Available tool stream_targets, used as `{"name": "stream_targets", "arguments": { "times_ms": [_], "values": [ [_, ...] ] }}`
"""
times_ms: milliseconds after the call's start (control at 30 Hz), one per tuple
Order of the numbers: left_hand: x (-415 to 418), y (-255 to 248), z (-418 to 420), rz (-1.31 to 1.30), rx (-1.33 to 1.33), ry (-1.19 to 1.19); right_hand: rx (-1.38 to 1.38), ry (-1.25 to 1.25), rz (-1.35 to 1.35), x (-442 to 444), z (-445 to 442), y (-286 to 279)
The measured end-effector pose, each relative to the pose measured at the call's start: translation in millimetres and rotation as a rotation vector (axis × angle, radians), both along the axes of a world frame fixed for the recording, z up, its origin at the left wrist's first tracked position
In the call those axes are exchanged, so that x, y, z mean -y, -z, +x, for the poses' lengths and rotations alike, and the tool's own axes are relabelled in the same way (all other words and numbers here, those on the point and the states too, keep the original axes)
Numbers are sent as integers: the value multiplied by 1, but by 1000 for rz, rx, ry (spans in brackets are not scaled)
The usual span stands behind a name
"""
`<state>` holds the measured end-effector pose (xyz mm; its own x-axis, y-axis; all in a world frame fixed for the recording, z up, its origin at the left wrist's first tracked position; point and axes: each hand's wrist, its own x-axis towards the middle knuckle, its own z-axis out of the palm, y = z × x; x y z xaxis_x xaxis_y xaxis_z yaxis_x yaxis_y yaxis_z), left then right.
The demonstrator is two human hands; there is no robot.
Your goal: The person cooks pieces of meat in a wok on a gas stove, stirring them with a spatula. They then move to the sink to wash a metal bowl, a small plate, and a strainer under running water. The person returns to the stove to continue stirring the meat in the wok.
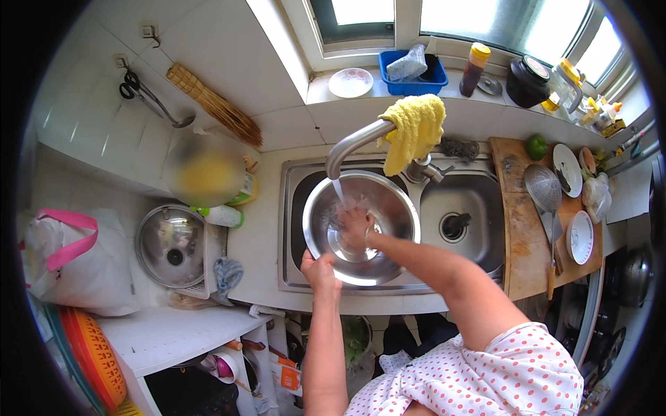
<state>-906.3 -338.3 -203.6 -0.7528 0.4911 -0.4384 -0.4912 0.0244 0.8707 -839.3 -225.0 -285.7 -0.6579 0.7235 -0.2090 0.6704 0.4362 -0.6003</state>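
A large stainless steel bowl (398, 208) sits over the left basin of the double sink (471, 195), tilted a little. Water runs into it from the curved faucet (354, 148), over which a yellow towel (416, 132) hangs. My left hand (320, 270) grips the bowl's rim at its lower left. Inside the bowl, under the stream, is my right hand (355, 223), its fingers spread and blurred by water and motion; I see nothing held in it. In the right basin a dark object (456, 223) lies at the drain.
Right of the sink, a wooden board (515, 218) bears a wire skimmer (543, 190), a cleaver, plates and a green pepper (536, 147). A blue tub (413, 78) and jars stand on the sill. At left are a glass lid (171, 244) and a blue cloth (227, 278).
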Motion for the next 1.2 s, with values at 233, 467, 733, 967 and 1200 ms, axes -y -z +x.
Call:
{"name": "stream_targets", "arguments": {
  "times_ms": [233,467,733,967,1200],
  "values": [
    [-1,3,-26,10,23,69,-940,148,-8,21,-23,-39],
    [2,-20,-3,18,-93,113,-457,57,567,-43,-29,-50],
    [0,-13,5,83,-55,-125,301,161,371,-2,50,8],
    [6,10,22,-23,20,-34,-207,228,-276,5,-58,24],
    [-1,15,-30,64,3,-115,-60,-474,-492,14,27,-51]
  ]
}}
